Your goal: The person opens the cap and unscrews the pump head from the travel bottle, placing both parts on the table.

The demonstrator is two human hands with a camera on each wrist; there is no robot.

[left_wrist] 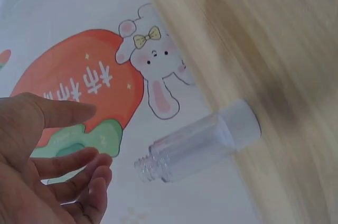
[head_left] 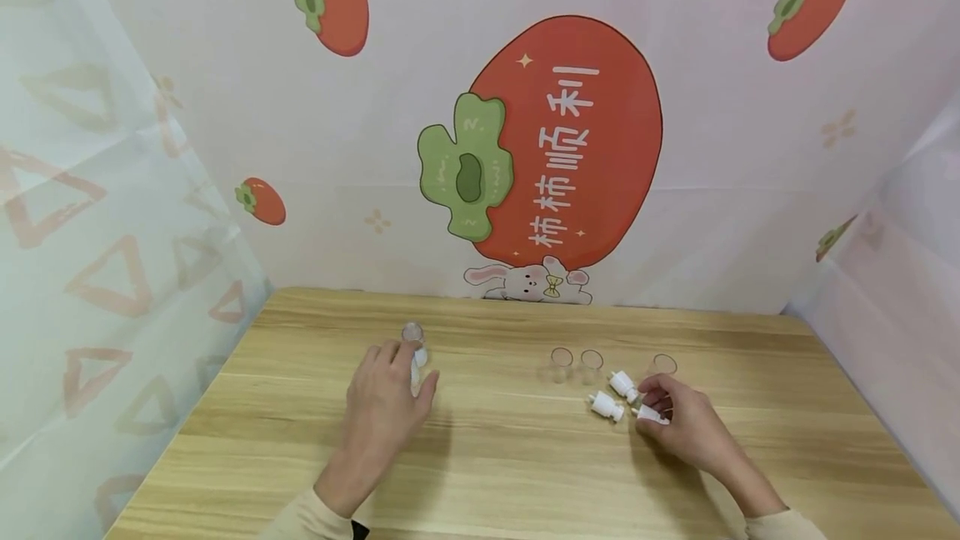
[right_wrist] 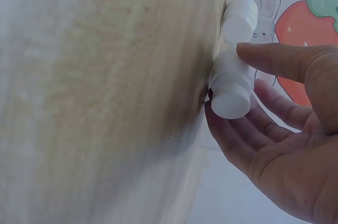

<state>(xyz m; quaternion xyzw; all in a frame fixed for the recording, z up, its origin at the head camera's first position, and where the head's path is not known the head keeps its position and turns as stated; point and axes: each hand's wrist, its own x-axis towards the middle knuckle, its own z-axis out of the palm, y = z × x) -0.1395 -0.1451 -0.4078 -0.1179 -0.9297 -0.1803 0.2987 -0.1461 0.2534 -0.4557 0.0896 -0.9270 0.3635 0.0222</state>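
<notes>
My left hand (head_left: 384,397) reaches over the left part of the table, thumb spread from the fingers. Beside it stands a clear bottle (left_wrist: 193,142) with a threaded bare neck and a white base; in the left wrist view a gap separates it from the fingertips. In the head view this hand partly covers the bottle. At the right, my right hand (head_left: 686,423) holds a white pump head (head_left: 651,414) between thumb and fingers, low over the wood. Another white pump head (head_left: 622,386) lies just beyond it, and one more pump head (head_left: 606,406) lies to its left.
Behind the pump heads stand a clear round-rimmed cover (head_left: 562,357) and a second clear cover (head_left: 592,359). Another clear cover (head_left: 664,365) is just past the right hand. The wooden table (head_left: 495,457) ends at a printed cloth backdrop (head_left: 405,257).
</notes>
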